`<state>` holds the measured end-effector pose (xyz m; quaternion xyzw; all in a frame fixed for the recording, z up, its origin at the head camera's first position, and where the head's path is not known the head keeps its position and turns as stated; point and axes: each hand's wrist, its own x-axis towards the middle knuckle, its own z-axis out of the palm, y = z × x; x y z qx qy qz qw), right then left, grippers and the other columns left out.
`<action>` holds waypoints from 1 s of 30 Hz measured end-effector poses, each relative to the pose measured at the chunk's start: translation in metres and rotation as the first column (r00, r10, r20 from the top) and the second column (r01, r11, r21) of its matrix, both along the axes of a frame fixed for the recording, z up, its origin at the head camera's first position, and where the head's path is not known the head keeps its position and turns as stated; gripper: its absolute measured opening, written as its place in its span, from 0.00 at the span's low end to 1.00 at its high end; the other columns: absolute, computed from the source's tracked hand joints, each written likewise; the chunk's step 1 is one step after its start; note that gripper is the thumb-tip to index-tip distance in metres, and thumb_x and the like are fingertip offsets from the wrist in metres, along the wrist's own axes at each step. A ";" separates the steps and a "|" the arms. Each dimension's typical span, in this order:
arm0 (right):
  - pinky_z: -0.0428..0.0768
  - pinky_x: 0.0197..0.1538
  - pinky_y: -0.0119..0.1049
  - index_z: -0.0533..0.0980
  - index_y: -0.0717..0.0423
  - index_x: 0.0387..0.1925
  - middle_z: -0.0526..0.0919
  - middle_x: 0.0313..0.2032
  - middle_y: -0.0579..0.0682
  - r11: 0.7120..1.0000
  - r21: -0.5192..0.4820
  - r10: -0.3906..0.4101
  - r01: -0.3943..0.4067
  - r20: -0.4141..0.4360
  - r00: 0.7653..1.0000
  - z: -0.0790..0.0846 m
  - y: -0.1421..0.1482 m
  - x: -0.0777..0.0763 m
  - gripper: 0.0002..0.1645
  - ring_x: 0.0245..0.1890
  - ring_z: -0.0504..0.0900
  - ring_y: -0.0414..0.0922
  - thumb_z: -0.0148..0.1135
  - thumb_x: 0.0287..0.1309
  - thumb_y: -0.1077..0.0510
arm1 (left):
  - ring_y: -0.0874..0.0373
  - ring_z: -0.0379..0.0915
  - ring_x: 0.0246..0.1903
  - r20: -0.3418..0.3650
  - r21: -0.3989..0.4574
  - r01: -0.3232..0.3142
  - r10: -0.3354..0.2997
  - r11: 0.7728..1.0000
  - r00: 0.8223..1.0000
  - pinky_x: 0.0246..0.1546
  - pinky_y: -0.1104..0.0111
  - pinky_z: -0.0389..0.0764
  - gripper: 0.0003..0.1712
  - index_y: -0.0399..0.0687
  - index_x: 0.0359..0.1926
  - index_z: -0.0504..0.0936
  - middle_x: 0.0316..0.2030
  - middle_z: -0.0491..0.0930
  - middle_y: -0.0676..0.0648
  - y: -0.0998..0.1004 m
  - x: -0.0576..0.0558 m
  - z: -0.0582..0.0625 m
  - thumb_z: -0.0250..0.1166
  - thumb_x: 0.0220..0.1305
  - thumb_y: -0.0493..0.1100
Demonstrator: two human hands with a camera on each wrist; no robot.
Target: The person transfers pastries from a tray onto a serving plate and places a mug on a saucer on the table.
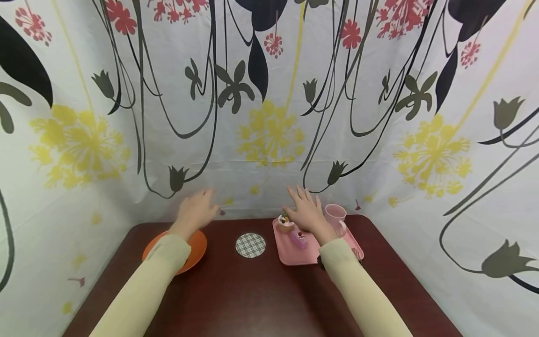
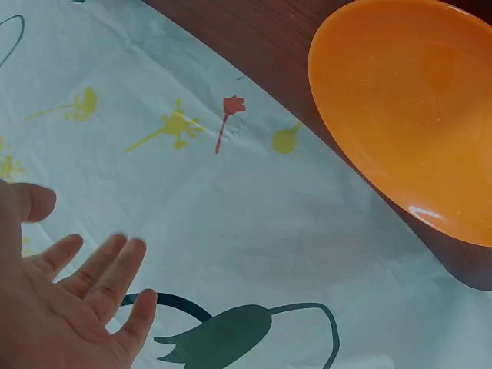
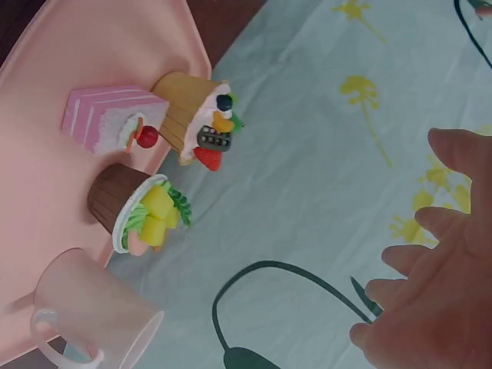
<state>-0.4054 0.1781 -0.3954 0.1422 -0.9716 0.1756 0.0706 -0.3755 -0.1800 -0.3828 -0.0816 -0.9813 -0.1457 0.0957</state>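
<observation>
My left hand (image 1: pixel 197 214) is raised in the air above the far edge of the orange plate (image 2: pixel 407 115), holding nothing. In the left wrist view its fingers (image 2: pixel 108 288) are spread and loosely bent. Over the back of the pink tray (image 1: pixel 290 255) hovers my right hand (image 1: pixel 307 214), also holding nothing, fingers extended. On that tray are a pink cake slice (image 3: pixel 108 119) with a cherry, a tan cupcake (image 3: pixel 188 111) topped with fruit, a brown cupcake (image 3: pixel 123 196) with yellow cubes, and a pink mug (image 3: pixel 92 304). My right forearm hides part of the tray.
A round checkered coaster (image 1: pixel 250 245) lies between the plate and the tray on the dark red-brown table (image 1: pixel 236 299). A small striped brown item (image 1: pixel 357 253) shows at the tray's right side. Flower-printed white curtain (image 1: pixel 269 178) encloses the table's back and sides.
</observation>
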 end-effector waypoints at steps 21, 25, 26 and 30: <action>0.61 0.77 0.77 0.63 0.47 0.83 0.67 0.80 0.60 0.958 -0.287 -0.061 0.015 -0.153 0.986 0.017 0.072 0.069 0.41 0.80 0.64 0.66 0.64 0.77 0.42 | 0.32 0.84 0.56 0.233 0.459 0.041 -0.165 0.887 0.958 0.62 0.37 0.83 0.43 0.27 0.73 0.71 0.61 0.81 0.25 -0.077 0.034 -0.023 0.39 0.88 0.63; 0.69 0.73 0.75 0.66 0.47 0.81 0.69 0.79 0.60 0.943 -0.329 -0.109 0.050 -0.163 0.981 0.006 0.093 0.088 0.40 0.77 0.67 0.66 0.64 0.77 0.40 | 0.33 0.85 0.56 0.251 0.458 0.045 -0.178 0.888 0.951 0.58 0.43 0.87 0.36 0.24 0.70 0.72 0.61 0.80 0.24 -0.095 0.038 -0.031 0.46 0.88 0.56; 0.70 0.72 0.75 0.66 0.48 0.81 0.70 0.78 0.60 0.942 -0.330 -0.116 0.055 -0.167 0.979 0.002 0.097 0.093 0.40 0.76 0.68 0.66 0.63 0.77 0.40 | 0.34 0.84 0.56 0.253 0.450 0.048 -0.178 0.892 0.951 0.57 0.44 0.88 0.35 0.24 0.70 0.71 0.61 0.80 0.24 -0.100 0.039 -0.034 0.47 0.88 0.55; 0.70 0.70 0.75 0.69 0.52 0.79 0.74 0.74 0.63 0.947 -0.312 -0.134 0.073 -0.181 0.974 -0.011 0.107 0.107 0.38 0.74 0.70 0.67 0.62 0.77 0.40 | 0.34 0.84 0.56 0.271 0.421 0.002 -0.128 0.907 0.954 0.56 0.45 0.88 0.32 0.26 0.70 0.70 0.62 0.77 0.24 -0.120 0.043 -0.044 0.49 0.87 0.53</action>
